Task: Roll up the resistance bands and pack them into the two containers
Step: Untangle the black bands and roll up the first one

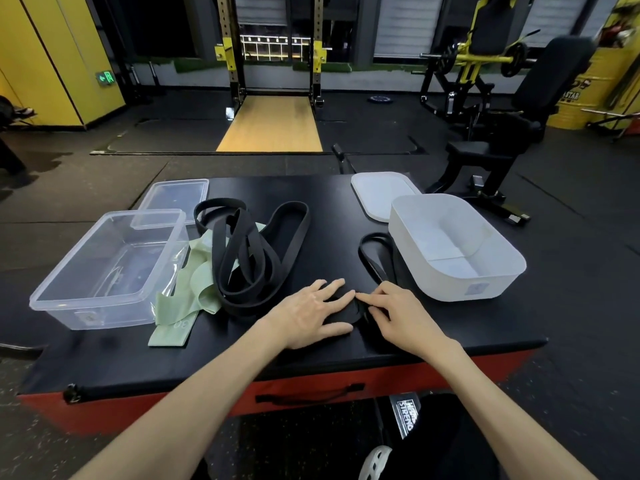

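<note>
A black padded worktop (450,327) with red sides stands on a dark rubber gym floor (86,188). A squat rack (235,46) and wooden platform (273,123) lie far behind.

At the near centre, the left hand (311,313) presses flat on a partly rolled black band (349,311), while the right hand (401,317) pinches it.

Tangled bands (249,258) lie between the clear container (86,317) on the left and the white container (467,289) on the right.

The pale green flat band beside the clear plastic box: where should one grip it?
Probably pinch the pale green flat band at its near end, from the front: it lies free there, while its far part goes under the tangled black bands.
</note>
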The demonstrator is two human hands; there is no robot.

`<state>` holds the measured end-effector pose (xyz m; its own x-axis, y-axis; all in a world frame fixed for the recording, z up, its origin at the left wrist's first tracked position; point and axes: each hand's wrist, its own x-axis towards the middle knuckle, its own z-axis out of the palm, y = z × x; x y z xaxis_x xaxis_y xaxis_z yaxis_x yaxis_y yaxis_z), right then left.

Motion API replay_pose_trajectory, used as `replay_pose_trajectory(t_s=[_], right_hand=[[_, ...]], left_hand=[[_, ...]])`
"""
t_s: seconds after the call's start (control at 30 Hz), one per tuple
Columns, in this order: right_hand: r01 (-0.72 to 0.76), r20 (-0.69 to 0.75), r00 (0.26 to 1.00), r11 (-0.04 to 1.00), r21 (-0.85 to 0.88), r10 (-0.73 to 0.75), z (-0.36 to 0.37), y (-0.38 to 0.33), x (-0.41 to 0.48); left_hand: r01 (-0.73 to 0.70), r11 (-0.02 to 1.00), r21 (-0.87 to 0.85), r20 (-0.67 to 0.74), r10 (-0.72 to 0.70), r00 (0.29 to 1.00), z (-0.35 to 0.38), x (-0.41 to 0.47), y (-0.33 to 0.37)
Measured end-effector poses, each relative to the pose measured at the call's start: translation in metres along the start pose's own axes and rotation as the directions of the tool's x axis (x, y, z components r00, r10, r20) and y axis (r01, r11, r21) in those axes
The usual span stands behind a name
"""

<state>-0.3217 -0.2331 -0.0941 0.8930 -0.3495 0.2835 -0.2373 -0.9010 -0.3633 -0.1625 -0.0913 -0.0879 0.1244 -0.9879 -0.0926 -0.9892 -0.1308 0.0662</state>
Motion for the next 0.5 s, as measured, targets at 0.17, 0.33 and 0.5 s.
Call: replay_pose_trajectory(t_s=[0.17, 0.33, 0.5], right_hand=[[-0.005, 0.007, 1.0, 0.999, -0.045, 0.006, 0.002, -0.002, -0.005], [-0.042, 0.0, 0.999, 0.99, -0.136, 0.043, 0.0, -0.002, 0.003], [-0.026, -0.005, 1.0, 0.971, -0.238, 0.025, -0.005, 0.0, 0.003]], left_hand=[[0.084, 0.996, -0.013, -0.14, -0.085, 0.986, 0.01, -0.006, 0.011], [0.19, 0.982, 0.016, -0.177, -0.184, 0.967, 0.017, -0.006, 0.018], [0.27, 0.962, 0.027, -0.201, -0.259, 0.945, 0.021, -0.013, 0.019]])
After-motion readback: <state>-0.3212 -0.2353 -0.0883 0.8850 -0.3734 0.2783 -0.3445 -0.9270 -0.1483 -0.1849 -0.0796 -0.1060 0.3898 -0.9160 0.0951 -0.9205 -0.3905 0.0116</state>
